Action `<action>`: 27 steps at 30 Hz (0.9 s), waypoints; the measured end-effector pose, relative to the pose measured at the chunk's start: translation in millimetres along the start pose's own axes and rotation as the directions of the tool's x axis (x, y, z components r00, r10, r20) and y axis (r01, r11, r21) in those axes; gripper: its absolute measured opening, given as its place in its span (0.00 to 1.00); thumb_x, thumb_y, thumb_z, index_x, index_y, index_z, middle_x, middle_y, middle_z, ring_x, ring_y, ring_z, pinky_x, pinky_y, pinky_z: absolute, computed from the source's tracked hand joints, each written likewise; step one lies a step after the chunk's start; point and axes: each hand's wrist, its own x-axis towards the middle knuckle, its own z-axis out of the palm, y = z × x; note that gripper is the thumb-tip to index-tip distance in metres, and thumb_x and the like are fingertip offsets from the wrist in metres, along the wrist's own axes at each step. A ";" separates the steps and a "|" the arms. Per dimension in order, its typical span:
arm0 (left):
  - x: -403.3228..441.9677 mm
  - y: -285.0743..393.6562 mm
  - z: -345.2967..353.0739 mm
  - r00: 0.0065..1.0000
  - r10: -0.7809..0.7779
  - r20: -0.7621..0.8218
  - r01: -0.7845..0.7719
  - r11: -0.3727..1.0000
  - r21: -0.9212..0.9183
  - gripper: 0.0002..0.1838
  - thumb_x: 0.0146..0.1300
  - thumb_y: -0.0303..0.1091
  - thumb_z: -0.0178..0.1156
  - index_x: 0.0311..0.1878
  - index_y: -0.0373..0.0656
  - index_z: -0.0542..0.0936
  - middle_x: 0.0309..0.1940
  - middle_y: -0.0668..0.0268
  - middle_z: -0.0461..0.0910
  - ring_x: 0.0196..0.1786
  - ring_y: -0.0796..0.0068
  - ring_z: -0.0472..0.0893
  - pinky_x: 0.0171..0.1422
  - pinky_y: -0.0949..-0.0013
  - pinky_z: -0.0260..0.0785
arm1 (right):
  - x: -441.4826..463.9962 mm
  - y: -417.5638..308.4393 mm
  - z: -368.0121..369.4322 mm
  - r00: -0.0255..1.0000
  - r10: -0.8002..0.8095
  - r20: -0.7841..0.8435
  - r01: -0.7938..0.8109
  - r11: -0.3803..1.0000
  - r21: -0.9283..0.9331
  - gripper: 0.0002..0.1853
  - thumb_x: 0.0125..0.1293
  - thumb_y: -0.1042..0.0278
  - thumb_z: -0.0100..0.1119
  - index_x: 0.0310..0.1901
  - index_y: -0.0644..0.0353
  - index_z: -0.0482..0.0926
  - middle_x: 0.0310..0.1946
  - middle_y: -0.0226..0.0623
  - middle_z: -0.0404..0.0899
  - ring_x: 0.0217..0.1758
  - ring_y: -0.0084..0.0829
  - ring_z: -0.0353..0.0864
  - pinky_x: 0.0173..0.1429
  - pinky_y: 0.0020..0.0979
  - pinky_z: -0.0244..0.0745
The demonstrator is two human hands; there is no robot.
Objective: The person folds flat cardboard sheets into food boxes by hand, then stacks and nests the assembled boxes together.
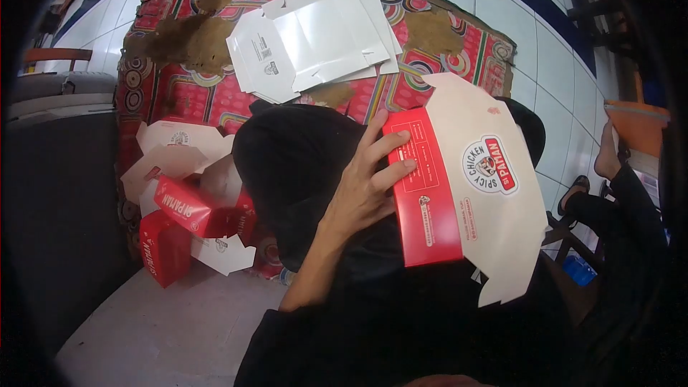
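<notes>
A red and cream box [430, 222] with a "Si Paman Spicy Chicken" logo rests over my lap, its wide cream lid panel spread to the right. My left hand [365, 186] lies against the red side, thumb and fingers wrapped onto its edge. The right hand is hidden, with the box and dark clothing covering that side. Beyond my knees, a stack of flat white box blanks [322, 36] lies on the red patterned mat [208, 100]. Several folded red and white boxes [186, 208] are heaped at the left, some with lid flaps raised.
A grey padded seat [57, 193] stands at the left edge. Pale tiles surround the worn mat. Another person's legs and bare foot [608, 154] show at the right, near a wooden stool and a blue object [579, 270].
</notes>
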 end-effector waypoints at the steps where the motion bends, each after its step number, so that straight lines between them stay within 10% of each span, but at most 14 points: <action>1: -1.6 0.2 1.0 1.000 0.002 0.000 -0.002 1.000 0.024 0.56 0.43 0.28 0.89 0.74 0.65 0.66 0.79 0.60 0.68 0.84 0.26 0.63 0.72 0.39 0.82 | 0.7 1.2 0.6 1.000 0.005 0.007 -0.005 1.000 -0.005 0.20 0.85 0.63 0.53 0.68 0.69 0.80 0.65 0.47 0.84 0.68 0.37 0.81 0.77 0.40 0.71; 10: -2.0 -13.7 -0.3 0.991 -0.120 0.066 0.128 0.982 -0.139 0.60 0.46 0.36 0.91 0.80 0.53 0.63 0.81 0.52 0.64 0.88 0.32 0.56 0.88 0.37 0.60 | 0.9 1.8 -1.3 0.999 0.019 0.047 -0.018 1.000 -0.024 0.21 0.85 0.64 0.52 0.68 0.70 0.80 0.66 0.48 0.84 0.69 0.37 0.81 0.78 0.40 0.70; 15: -19.6 -31.0 9.3 0.972 -0.178 0.155 0.199 0.971 -0.134 0.63 0.47 0.39 0.90 0.82 0.47 0.59 0.80 0.50 0.64 0.84 0.40 0.64 0.84 0.44 0.64 | -3.6 -5.1 -3.3 1.000 -0.017 0.012 0.017 0.999 0.030 0.21 0.86 0.64 0.51 0.68 0.71 0.80 0.66 0.48 0.84 0.69 0.38 0.80 0.79 0.40 0.70; 22: -13.4 -34.3 23.2 0.923 -0.351 0.156 0.363 0.930 -0.058 0.70 0.48 0.41 0.91 0.85 0.39 0.51 0.79 0.46 0.64 0.78 0.50 0.73 0.81 0.52 0.68 | -53.6 -75.6 -6.9 0.979 -0.178 -0.097 0.202 0.808 0.553 0.21 0.88 0.60 0.51 0.65 0.70 0.82 0.58 0.39 0.88 0.59 0.26 0.85 0.67 0.30 0.77; 27: 15.1 -4.5 9.3 0.957 -0.275 -0.088 0.258 0.951 -0.169 0.79 0.38 0.43 0.93 0.87 0.40 0.46 0.81 0.44 0.59 0.83 0.45 0.65 0.87 0.50 0.61 | -48.6 -92.5 9.6 0.959 -0.228 -0.170 0.255 0.954 0.159 0.19 0.86 0.63 0.57 0.66 0.70 0.81 0.58 0.37 0.86 0.59 0.25 0.83 0.69 0.29 0.74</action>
